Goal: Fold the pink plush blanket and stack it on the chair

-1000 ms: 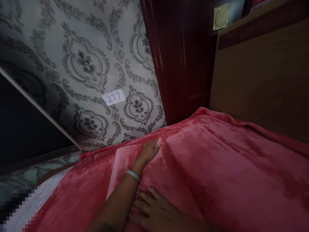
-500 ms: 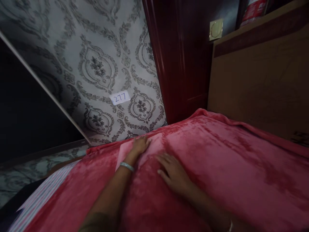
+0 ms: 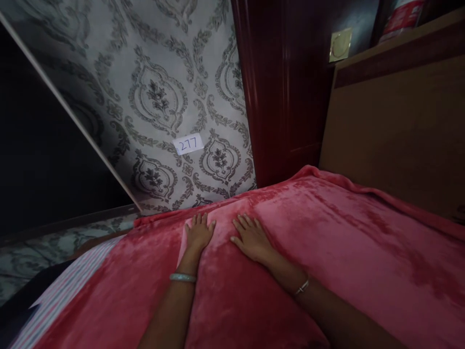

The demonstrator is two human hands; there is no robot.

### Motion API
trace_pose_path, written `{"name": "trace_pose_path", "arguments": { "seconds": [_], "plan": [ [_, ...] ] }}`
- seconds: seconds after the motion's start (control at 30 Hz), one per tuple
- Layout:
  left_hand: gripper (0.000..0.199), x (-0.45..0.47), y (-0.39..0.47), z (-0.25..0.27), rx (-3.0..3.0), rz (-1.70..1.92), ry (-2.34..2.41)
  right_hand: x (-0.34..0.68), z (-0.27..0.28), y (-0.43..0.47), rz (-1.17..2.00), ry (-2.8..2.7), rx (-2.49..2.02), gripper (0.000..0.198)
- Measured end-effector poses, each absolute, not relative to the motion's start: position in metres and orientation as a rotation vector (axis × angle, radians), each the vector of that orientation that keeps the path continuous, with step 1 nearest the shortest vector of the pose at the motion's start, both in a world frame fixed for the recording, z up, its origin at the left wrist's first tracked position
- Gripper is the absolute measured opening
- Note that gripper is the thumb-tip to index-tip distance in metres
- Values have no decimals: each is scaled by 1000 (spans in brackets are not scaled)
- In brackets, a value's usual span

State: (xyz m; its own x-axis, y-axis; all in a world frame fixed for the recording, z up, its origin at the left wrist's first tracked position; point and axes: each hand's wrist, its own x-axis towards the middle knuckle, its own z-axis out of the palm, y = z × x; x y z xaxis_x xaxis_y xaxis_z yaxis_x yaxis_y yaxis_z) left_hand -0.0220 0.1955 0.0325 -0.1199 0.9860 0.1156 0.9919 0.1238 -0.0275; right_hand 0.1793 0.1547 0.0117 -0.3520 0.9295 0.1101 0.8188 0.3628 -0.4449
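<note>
A plush red-pink blanket (image 3: pixel 345 252) lies spread out before me, with lighter and darker patches in its pile. My left hand (image 3: pixel 199 235) rests flat on it near the far edge, fingers spread, beside a paler strip of the fabric. Just to the right, my right hand (image 3: pixel 252 237) lies palm down on the same blanket with its fingers apart. Neither hand grips anything. A pale green bangle circles my left wrist, and a thin silver bracelet is on the right one.
Beyond the blanket stands a patterned grey wall (image 3: pixel 163 102) bearing a paper label (image 3: pixel 189 144) marked 277. A dark red wooden panel (image 3: pixel 276 97) and a large cardboard box (image 3: pixel 395 126) rise at the right. Striped cloth (image 3: pixel 69 286) shows at the left.
My left hand has shifted left and slightly nearer, its fingers now spread. My right hand has slid a little farther forward on the blanket. The view has shifted slightly left.
</note>
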Motion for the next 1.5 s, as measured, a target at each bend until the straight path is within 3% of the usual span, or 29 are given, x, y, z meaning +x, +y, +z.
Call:
{"name": "trace_pose_path", "arguments": {
  "seconds": [0.17,0.43,0.57,0.7,0.8,1.03,1.37,1.5],
  "plan": [
    [68,-44,200,29,-1944,-236,-2509,182,14,154,453,-2306,-1522,69],
    [63,-73,187,38,-2077,-319,-2502,184,13,150,325,-2338,-1496,66],
    [65,-68,124,46,-2071,-335,-2444,185,18,151,273,-2360,-1528,63],
    [57,-37,17,37,-2488,-343,-1874,194,32,131,293,-2423,-1484,61],
    [65,-19,-45,20,-2565,-333,-1641,206,32,89,268,-2534,-1248,59],
    [76,-28,-75,-17,-2259,-431,-1816,222,-8,19,131,-2540,-1182,64],
    [58,-47,-112,-37,-2179,-544,-1916,224,-21,26,65,-2526,-1161,60],
    [43,-58,-118,-20,-2171,-609,-1942,226,-9,25,151,-2581,-1156,62]
  ]
}}
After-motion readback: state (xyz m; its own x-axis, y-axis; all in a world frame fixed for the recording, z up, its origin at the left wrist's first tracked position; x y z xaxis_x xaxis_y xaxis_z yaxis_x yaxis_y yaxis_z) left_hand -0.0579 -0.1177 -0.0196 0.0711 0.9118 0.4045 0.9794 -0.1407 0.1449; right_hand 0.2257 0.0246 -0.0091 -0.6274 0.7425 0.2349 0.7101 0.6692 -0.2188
